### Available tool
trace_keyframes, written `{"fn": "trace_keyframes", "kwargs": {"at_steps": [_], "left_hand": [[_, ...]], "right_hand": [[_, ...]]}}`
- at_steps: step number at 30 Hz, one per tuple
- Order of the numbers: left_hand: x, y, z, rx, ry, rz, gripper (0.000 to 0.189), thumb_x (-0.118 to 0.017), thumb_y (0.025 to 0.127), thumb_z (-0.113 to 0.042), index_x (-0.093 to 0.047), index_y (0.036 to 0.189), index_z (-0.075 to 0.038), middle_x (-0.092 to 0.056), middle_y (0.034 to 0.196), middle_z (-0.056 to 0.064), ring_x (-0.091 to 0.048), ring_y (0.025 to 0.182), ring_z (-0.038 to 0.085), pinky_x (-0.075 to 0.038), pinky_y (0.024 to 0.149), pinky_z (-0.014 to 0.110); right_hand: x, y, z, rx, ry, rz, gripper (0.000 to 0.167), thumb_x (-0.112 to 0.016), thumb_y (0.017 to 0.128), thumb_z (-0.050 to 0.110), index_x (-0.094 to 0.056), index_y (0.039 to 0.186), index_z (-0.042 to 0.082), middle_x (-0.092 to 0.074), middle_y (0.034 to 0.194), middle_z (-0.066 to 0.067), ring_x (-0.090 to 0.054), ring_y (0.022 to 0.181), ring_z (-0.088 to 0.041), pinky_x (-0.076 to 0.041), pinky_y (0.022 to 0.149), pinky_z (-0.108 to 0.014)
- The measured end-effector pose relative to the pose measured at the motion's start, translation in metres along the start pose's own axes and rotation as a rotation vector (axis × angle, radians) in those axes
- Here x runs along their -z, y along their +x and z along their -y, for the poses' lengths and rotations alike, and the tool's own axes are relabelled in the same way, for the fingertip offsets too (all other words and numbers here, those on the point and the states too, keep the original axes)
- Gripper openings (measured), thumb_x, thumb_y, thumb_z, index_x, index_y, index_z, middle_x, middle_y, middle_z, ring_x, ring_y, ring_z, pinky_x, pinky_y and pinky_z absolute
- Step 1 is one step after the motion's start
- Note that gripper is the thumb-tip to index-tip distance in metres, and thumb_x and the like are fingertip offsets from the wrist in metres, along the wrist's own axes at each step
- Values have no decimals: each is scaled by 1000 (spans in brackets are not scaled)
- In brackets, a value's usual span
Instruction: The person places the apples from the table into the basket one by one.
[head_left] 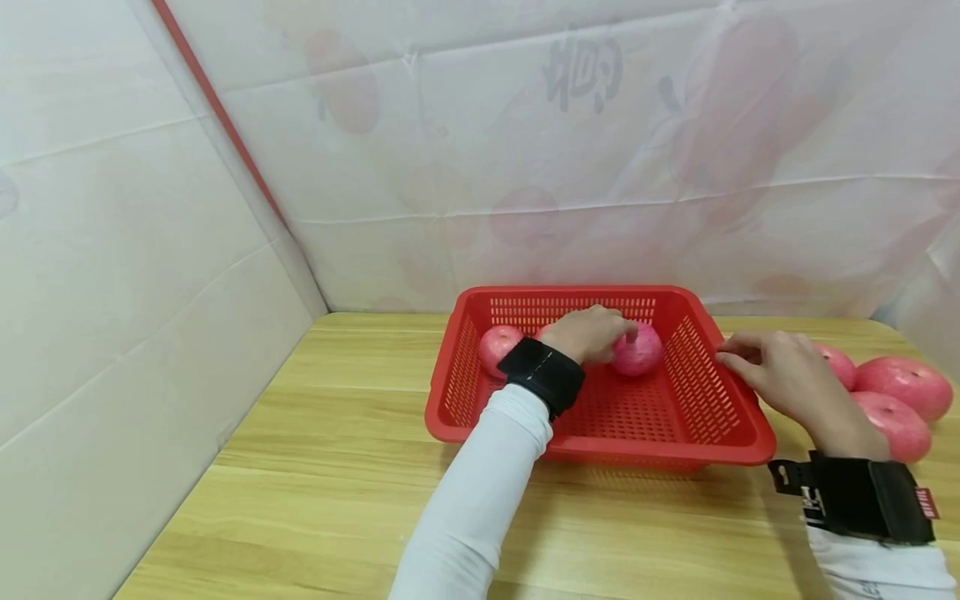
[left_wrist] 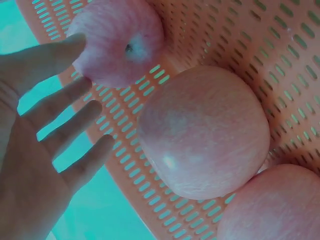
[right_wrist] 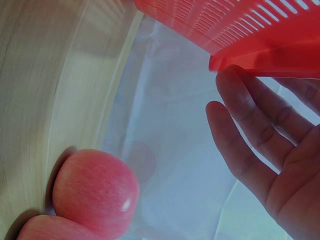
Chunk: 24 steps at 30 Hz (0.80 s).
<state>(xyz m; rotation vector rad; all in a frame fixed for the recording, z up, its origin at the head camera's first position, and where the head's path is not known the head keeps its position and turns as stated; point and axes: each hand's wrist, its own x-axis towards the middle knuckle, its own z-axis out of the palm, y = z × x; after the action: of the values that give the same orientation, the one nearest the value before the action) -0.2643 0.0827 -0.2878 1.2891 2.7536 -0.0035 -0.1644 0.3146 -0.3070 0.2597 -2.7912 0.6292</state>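
Observation:
A red plastic basket (head_left: 592, 446) with slotted walls stands on the table, holding apples. My left hand (head_left: 588, 333) reaches inside it, beside the apple (head_left: 639, 350) nearest the right wall. In the left wrist view the hand's fingers (left_wrist: 82, 122) are spread and fairly straight, the thumb tip right at that apple's side. Two other apples lie further left, one pale red (head_left: 498, 350), the other mostly hidden behind the left hand. At the basket's right rim, my right hand (head_left: 795, 379) holds the edge; its fingertips meet the rim in the right wrist view, the thumb hidden there.
Several apples (head_left: 903, 387) lie on the wooden table (head_left: 322, 467) to the right of the basket, close to the right forearm. A whitish printed sheet (head_left: 465, 167) hangs behind the table, with another pale wall at the left.

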Motion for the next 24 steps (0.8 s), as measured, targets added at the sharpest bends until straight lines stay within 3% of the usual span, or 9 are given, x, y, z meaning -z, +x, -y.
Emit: {"fn": "trace_keyframes", "kwargs": {"at_steps": [5, 8, 10, 13, 16, 17, 19, 22, 24], "left_hand": [[-2, 3, 0, -21, 24, -41, 31, -66, 100, -23, -67, 131, -24, -69, 119, -6, -58, 103, 9, -50, 85, 23], [-2, 5, -3, -7, 50, -18, 44, -67, 99, -30, -59, 143, -31, -66, 128, -7, -58, 113, 9, -51, 90, 28], [-2, 6, -6, 0, 105, 7, 54, -64, 101, -34, -48, 152, -37, -58, 142, -7, -52, 128, 13, -48, 99, 34], [-1, 6, -11, 4, 163, 74, 63, -60, 102, -35, -32, 158, -43, -36, 161, -8, -31, 146, 21, -36, 112, 41], [0, 5, -15, 13, 166, 125, 62, -57, 104, -34, -30, 159, -44, -22, 167, -12, -17, 152, 23, -29, 117, 43], [0, 5, -15, 13, 160, 117, 59, -56, 104, -33, -34, 158, -43, -23, 166, -13, -19, 151, 23, -31, 116, 42], [0, 6, -16, -1, 144, 58, 49, -57, 105, -28, -48, 152, -37, -42, 157, -12, -35, 142, 19, -40, 109, 36], [-1, 8, -15, -44, 115, -58, 30, -60, 103, -21, -69, 132, -25, -68, 128, -6, -57, 116, 12, -49, 89, 24], [-2, 10, -15, -76, 96, -110, 25, -61, 102, -15, -73, 123, -22, -72, 113, -5, -62, 102, 9, -50, 83, 20]], "right_hand": [[0, -1, -1, -1, 2, -1, 14, -73, 92, 7, -74, 96, -7, -70, 75, -7, -57, 64, -19, -42, 53, -26], [0, -1, -1, 1, -2, -3, 14, -73, 92, 7, -74, 96, -7, -70, 75, -7, -57, 64, -19, -42, 53, -26], [0, -1, -1, 2, -7, -5, 14, -73, 92, 7, -74, 96, -7, -70, 75, -8, -57, 65, -20, -42, 54, -27], [0, -1, -1, 0, -6, -2, 15, -73, 92, 7, -74, 96, -7, -70, 75, -9, -58, 65, -21, -43, 54, -27], [0, -1, -1, 1, -7, -5, 15, -74, 92, 7, -74, 96, -7, -70, 75, -8, -58, 65, -20, -43, 53, -27], [0, -1, -1, 2, -7, -5, 15, -74, 92, 7, -74, 96, -7, -70, 74, -8, -58, 64, -20, -43, 53, -27], [1, 0, -1, 1, -5, -4, 15, -73, 92, 7, -74, 96, -7, -70, 74, -7, -58, 64, -19, -43, 53, -27], [1, 0, -1, 1, -5, -2, 15, -73, 92, 7, -74, 96, -8, -70, 74, -8, -58, 64, -20, -42, 53, -27], [0, -1, -1, 5, -5, -4, 14, -73, 92, 7, -74, 96, -7, -70, 75, -8, -58, 64, -20, -43, 53, -27]]}}
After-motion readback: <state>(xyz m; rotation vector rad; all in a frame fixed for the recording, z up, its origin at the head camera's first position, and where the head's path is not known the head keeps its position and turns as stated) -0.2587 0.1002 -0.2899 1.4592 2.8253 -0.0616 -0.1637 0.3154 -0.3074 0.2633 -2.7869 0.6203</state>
